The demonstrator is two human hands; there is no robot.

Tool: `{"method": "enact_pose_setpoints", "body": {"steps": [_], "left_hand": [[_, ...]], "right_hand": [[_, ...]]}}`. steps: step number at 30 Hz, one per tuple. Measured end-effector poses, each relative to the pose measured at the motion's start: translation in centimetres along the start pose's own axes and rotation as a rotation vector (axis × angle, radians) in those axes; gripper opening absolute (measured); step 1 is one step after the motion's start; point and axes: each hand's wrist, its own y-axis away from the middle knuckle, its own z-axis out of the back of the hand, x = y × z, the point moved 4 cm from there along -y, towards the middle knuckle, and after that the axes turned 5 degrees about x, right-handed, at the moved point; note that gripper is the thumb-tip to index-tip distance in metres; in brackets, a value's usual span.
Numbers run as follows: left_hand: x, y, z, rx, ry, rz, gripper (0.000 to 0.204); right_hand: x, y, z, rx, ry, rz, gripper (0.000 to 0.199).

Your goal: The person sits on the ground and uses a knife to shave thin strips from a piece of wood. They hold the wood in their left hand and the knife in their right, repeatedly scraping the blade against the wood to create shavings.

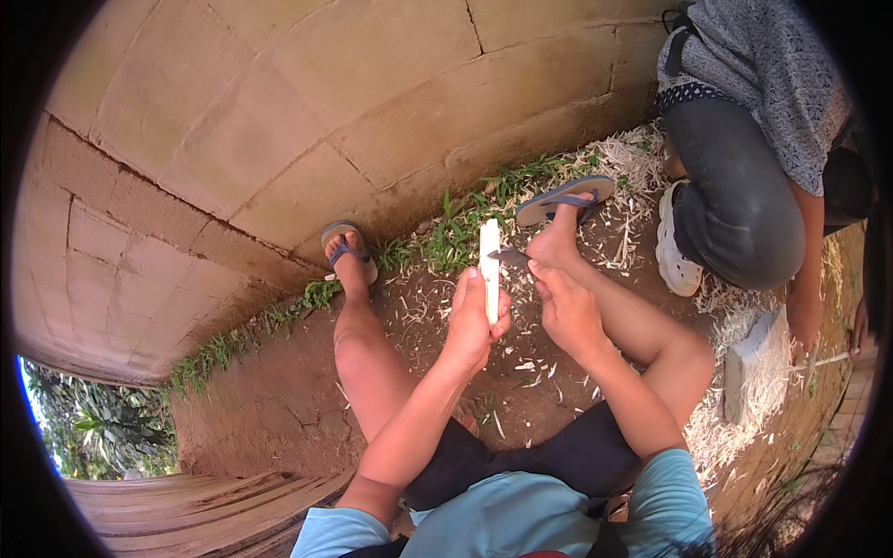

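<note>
My left hand (pixel 470 325) is closed round the lower part of a pale, peeled piece of wood (pixel 489 251), which stands nearly upright in front of me. In my right hand (pixel 569 314) is a small knife (pixel 509 257) with a dark blade; its handle is hidden by my fingers. The blade points left and its tip meets, or nearly meets, the right edge of the wood, above my left thumb. Both hands are over the ground between my bent legs.
Wood shavings (pixel 642 195) lie thick at the right and scattered below my hands. A block wall (pixel 307 121) curves ahead, grass (pixel 456 237) along its foot. At the right another person (pixel 735 186) crouches beside a grey block (pixel 755 363). Wooden planks (pixel 205 511) lie at lower left.
</note>
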Motion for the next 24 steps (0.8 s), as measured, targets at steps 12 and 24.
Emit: {"method": "enact_pose_setpoints", "body": {"steps": [12,24], "left_hand": [[1.1,0.0,3.9,-0.025,0.206,0.066,0.041],[1.7,0.1,3.5,-0.054,0.319,0.07,0.035]], "right_hand": [[0.4,1.0,0.5,0.112,-0.14,-0.054,0.029],[0.5,1.9,0.5,0.279,-0.115,-0.137,0.044]]}}
